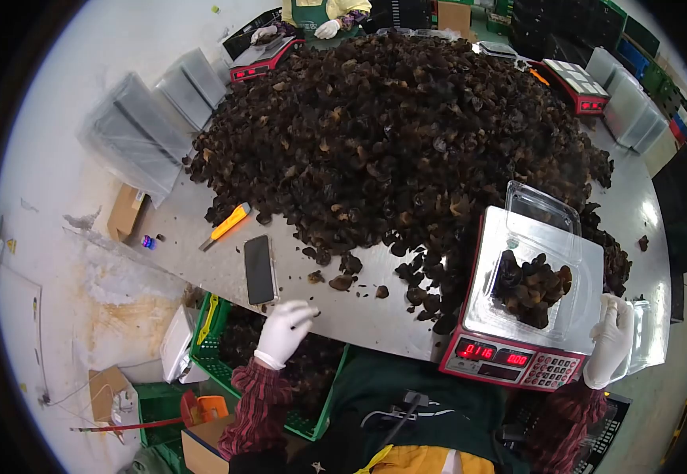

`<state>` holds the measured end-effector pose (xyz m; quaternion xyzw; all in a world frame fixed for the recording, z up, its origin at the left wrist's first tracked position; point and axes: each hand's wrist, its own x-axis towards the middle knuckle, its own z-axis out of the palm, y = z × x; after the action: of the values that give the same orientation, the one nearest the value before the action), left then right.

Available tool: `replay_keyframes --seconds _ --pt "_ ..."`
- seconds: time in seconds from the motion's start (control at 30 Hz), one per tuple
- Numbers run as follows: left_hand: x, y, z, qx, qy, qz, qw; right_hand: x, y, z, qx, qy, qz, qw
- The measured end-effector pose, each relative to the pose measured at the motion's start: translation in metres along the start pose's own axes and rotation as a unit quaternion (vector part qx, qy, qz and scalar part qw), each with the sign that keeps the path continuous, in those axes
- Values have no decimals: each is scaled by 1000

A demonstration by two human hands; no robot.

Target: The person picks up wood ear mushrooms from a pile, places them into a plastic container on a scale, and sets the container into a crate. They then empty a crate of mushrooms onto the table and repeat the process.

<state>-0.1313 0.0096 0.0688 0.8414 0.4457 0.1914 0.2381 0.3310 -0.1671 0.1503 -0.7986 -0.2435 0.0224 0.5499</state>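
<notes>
My left hand (284, 332), in a white glove, hovers at the table's front edge over a green crate (205, 351) of dark pieces. Its fingers are curled, and a tiny dark bit shows at the fingertips. My right hand (612, 340), gloved too, is at the right side of a red digital scale (476, 371) with its fingers together; what they grip is hard to see. On the scale, a clear plastic box (545, 207) with its lid up holds a clump of wood ear mushrooms (535, 288). The display reads 0.116. Another clear container (640, 336) stands right beside that hand.
A big heap of wood ear mushrooms (391, 134) covers the table's middle. A phone (259, 270) and an orange utility knife (229, 223) lie at left. Stacked clear boxes (134, 130) stand farther back. Across the table, a gloved person (326, 20) works near another scale (260, 62).
</notes>
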Motion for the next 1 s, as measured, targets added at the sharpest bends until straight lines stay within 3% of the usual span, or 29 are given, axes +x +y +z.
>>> replay_keyframes --seconds 0.03,0.17,0.23,0.37,0.43,0.5,0.6,0.63,0.7,0.8,0.87,0.97,1.0 --pt "4 2 3 28 67 -26 997 -2 6 0 6 26 26 999" --pt "54 12 46 101 69 24 992 -17 26 9 1 40 30 999" --pt "77 10 69 156 37 3 987 -21 38 7 -27 15 14 999" --pt "99 -12 100 77 97 30 992 -29 40 -2 -27 20 22 999" --pt "108 12 97 -15 133 69 989 -31 43 0 -42 31 3 999" --pt "116 42 101 -71 60 99 991 -32 51 -1 -64 22 0 998" --pt "131 57 119 -27 -74 177 981 -34 46 7 -33 -13 29 999" --pt "139 54 126 -5 -81 205 975 -34 40 10 -19 -31 53 998" --pt "156 34 143 -55 -65 200 976 -34 40 12 -36 -40 49 997" --pt "164 40 137 -176 -24 107 978 -36 37 11 -56 -63 33 996" --pt "169 63 122 -232 1 68 970 -36 31 12 -77 -92 26 992" --pt "168 148 91 -320 21 104 941 -34 49 19 -119 -71 -85 987" --pt "168 171 92 -299 40 170 938 -35 43 22 -115 -73 -87 987"
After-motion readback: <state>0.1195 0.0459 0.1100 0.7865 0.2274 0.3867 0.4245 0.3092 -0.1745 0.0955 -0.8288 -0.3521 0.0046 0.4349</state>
